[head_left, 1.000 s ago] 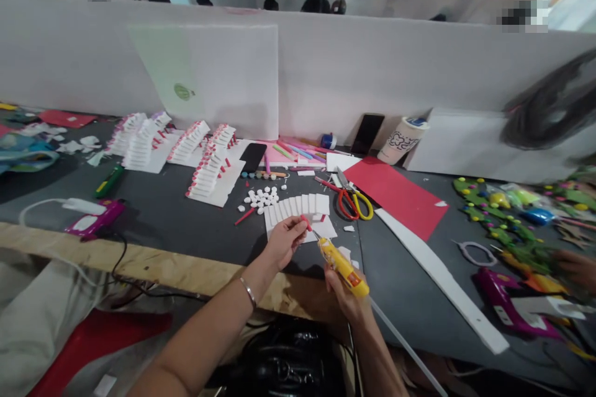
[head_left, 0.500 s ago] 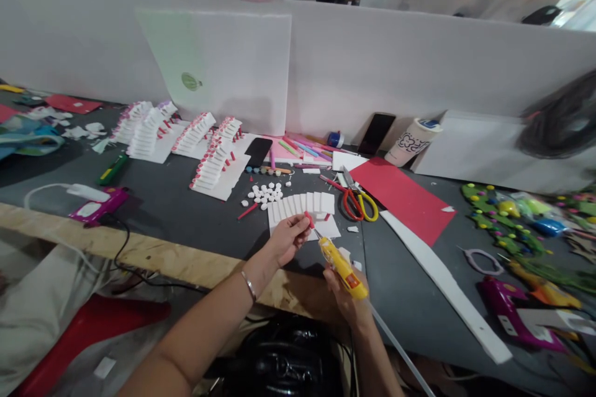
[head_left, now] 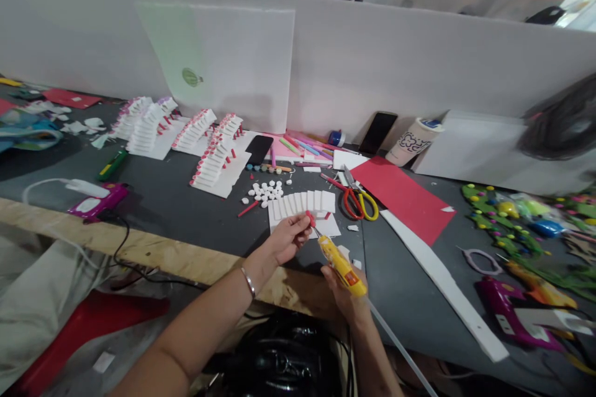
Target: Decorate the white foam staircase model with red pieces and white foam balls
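One small red stick (head_left: 310,218) is pinched between the thumb and fingers of the left hand (head_left: 289,238), over the near side of a white stepped piece (head_left: 302,202) on a dark tabletop (head_left: 167,205). The right hand (head_left: 345,299), apart from the left, is wrapped around a yellow glue gun (head_left: 343,267), its metal nozzle pointing at the stick; whether they touch is too small to tell. Loose white balls (head_left: 266,191) lie left of the stepped piece, scissors (head_left: 357,191) right.

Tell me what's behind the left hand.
Behind the left hand, a row of white strips sits on a white card, with a small red peg to the right. The hand covers part of the card, so whatever lies there cannot be seen.
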Action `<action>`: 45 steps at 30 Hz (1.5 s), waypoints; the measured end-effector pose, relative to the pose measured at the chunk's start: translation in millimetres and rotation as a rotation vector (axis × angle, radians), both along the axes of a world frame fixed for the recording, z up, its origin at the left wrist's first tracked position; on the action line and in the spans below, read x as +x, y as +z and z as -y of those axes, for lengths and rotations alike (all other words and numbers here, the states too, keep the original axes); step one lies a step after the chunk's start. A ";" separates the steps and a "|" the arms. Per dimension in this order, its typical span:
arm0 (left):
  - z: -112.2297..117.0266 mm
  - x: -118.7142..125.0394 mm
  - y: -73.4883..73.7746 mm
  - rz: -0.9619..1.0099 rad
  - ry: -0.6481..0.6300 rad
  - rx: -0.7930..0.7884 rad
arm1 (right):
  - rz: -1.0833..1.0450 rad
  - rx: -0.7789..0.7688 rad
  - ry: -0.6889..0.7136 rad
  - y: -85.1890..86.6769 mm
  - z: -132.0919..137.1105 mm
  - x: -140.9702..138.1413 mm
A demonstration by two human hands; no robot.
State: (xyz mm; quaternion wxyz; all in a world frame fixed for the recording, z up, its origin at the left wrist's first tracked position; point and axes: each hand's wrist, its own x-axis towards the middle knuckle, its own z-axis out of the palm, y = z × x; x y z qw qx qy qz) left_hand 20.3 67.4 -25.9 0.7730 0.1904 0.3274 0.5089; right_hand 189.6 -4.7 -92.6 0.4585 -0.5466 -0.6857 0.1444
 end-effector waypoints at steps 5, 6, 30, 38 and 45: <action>0.9 -0.1 1.7 -0.005 -0.011 -0.003 | 0.009 0.014 -0.008 1.6 0.1 0.1; 1.2 -0.1 2.2 -0.013 -0.015 -0.006 | 0.015 -0.010 0.011 3.6 0.3 0.5; 2.2 -1.6 4.4 -0.026 -0.040 -0.010 | 0.083 -0.086 0.058 11.4 -0.5 3.5; 0.8 -1.6 2.1 -0.008 -0.031 -0.009 | 0.045 -0.139 0.069 12.1 -1.5 2.9; 2.2 -1.8 4.1 -0.008 -0.045 -0.010 | 0.031 -0.153 0.062 13.2 0.6 3.2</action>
